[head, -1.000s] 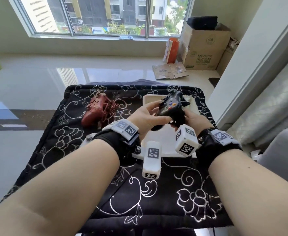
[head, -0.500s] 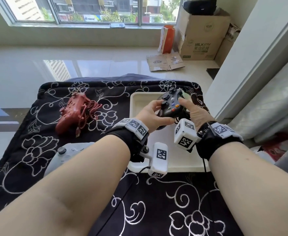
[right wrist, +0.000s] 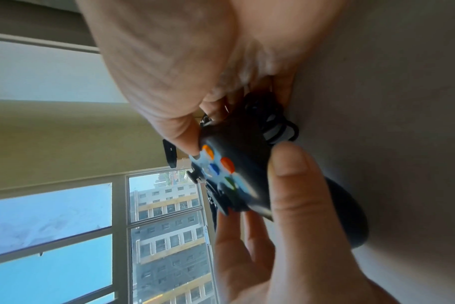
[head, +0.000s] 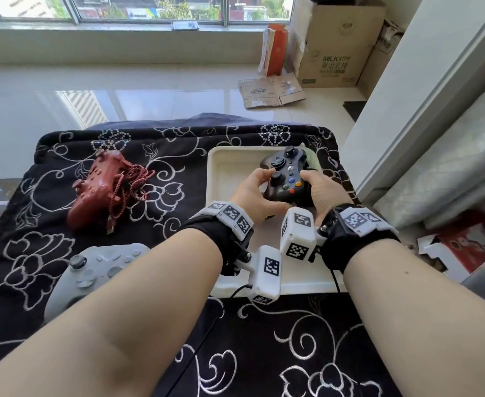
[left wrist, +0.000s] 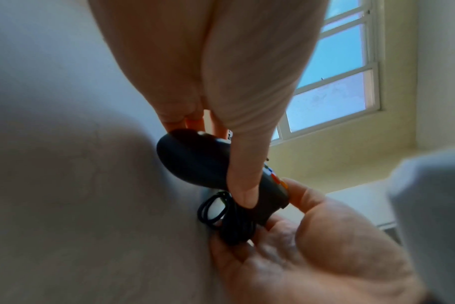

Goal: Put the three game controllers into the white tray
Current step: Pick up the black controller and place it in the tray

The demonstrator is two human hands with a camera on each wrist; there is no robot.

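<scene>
A black game controller (head: 285, 176) with coloured buttons is held low over the white tray (head: 230, 167) by both hands. My left hand (head: 252, 193) grips its left grip, thumb near the stick. My right hand (head: 318, 190) grips the right grip. The wrist views show the black controller (left wrist: 195, 160) (right wrist: 237, 164) close to the tray floor, with its coiled black cable (left wrist: 221, 214) bunched underneath. A dark red controller (head: 95, 187) with a red braided cable lies on the cloth to the left. A grey controller (head: 92, 270) lies nearer me, partly behind my left forearm.
A black cloth with white floral print (head: 264, 353) covers the table. Beyond it is a glossy white floor, with cardboard boxes (head: 338, 44) by the window at the back right. A white wall panel (head: 421, 96) stands close on the right.
Both hands have lowered the black controller from above the tray's far end down into the tray. The head view has tilted down and nearer, bringing the grey controller into sight.
</scene>
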